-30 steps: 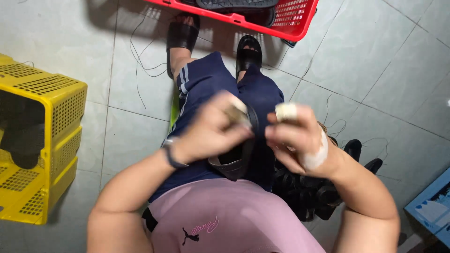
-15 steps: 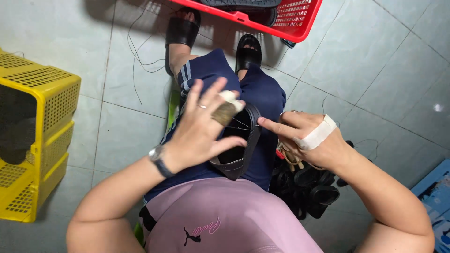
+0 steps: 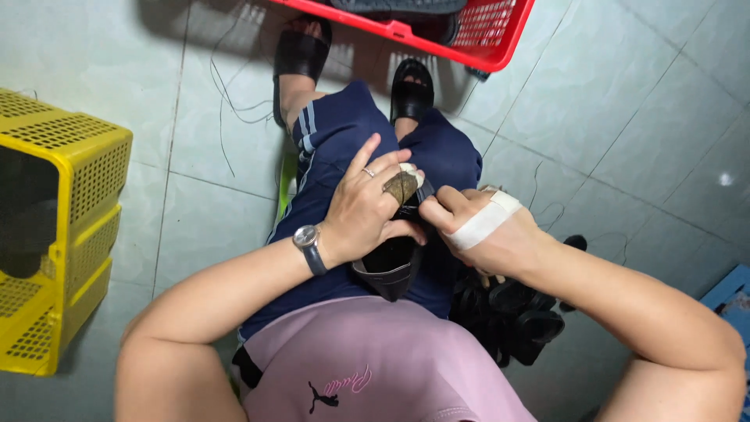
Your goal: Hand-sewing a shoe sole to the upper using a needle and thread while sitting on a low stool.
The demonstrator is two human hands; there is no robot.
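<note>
A black shoe [image 3: 388, 270] rests on my lap, its opening facing up. My left hand [image 3: 367, 207], with a wristwatch and a ring, grips the shoe's upper edge; its taped, brownish fingertip sits at the rim. My right hand [image 3: 480, 230], wrapped with a white tape band across the back, pinches the shoe's edge beside the left fingers. Whether a needle or thread is between the fingers is too small to tell.
A pile of black shoes [image 3: 512, 312] lies on the floor by my right thigh. A yellow plastic crate [image 3: 66, 234] stands at the left, a red basket [image 3: 437, 35] beyond my sandalled feet. Loose threads lie on the tiled floor [image 3: 609, 117]. A blue object [image 3: 730, 301] shows at the right edge.
Both hands were raised and apart half a second ago; now they have come down and together onto the shoe's edge.
</note>
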